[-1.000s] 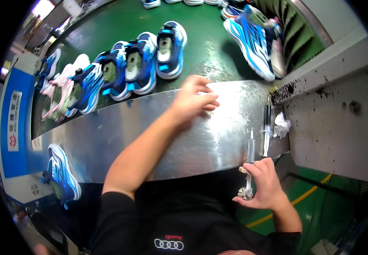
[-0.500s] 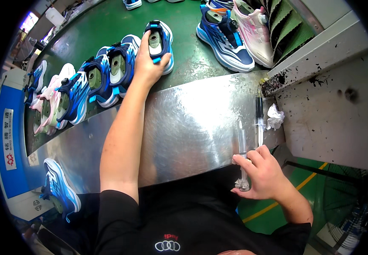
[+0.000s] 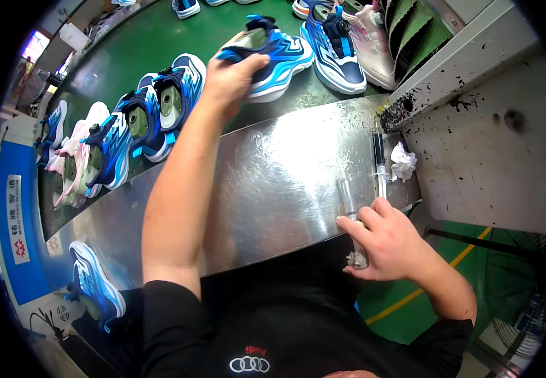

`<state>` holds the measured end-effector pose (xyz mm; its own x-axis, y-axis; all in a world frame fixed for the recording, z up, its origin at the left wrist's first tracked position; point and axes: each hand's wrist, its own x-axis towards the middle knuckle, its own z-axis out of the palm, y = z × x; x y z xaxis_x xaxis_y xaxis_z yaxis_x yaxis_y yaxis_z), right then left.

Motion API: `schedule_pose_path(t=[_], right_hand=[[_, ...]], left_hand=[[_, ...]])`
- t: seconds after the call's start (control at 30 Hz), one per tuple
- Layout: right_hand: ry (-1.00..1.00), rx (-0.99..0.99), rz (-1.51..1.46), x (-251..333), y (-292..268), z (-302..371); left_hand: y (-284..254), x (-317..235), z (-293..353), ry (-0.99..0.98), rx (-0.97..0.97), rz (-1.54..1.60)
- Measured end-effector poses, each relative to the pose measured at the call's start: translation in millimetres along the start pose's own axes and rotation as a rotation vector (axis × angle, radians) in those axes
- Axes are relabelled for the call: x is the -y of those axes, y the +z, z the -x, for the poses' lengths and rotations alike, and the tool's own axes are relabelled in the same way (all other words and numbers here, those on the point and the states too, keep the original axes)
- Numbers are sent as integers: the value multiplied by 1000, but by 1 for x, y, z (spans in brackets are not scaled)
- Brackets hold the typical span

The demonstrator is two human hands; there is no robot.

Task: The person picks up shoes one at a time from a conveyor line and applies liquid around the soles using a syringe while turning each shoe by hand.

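Note:
My left hand (image 3: 232,75) grips a navy and light-blue sneaker (image 3: 279,60) by its heel end, tilted so that its side and white sole show. A green shoe last sits inside it. Above the near edge of the metal plate, my right hand (image 3: 386,236) is closed around a clear syringe (image 3: 348,200), its tip pointing away from me and whitish crumpled material at its lower end. Just right of it lies a second syringe (image 3: 379,154) with dark contents, beside a crumpled white tissue (image 3: 403,162).
Several blue and pink sneakers (image 3: 112,148) stand in a row on the green table at left. Another blue sneaker (image 3: 340,53) and a pink one (image 3: 370,44) stand far right, by green pads (image 3: 421,38). One blue sneaker (image 3: 96,283) is near left. A grey metal wall (image 3: 474,138) bounds the right.
My left hand has lifted and turned the sneaker, bringing it right so its side shows. My right hand, still on the clear syringe, has shifted only slightly.

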<state>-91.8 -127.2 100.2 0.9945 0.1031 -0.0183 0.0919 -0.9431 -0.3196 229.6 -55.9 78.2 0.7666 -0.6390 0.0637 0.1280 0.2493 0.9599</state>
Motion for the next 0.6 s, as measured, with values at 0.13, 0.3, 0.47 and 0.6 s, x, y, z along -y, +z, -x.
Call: schedule_pose_path(t=[0.13,0.3,0.47,0.6], right_hand=[[-28,36,75,-4,-1,-11],[-43,181,204,-12,1,-18],[-118,303,206,6,-10,-23],[-45,226,140,0,1,-24]], left_hand=[[-46,-21,51,-126,-52,-52],[-77,-40,180,191,90,-280],[-103,-15,307,194,86,-1207],[-113,-20,291,-45,-33,-477]])
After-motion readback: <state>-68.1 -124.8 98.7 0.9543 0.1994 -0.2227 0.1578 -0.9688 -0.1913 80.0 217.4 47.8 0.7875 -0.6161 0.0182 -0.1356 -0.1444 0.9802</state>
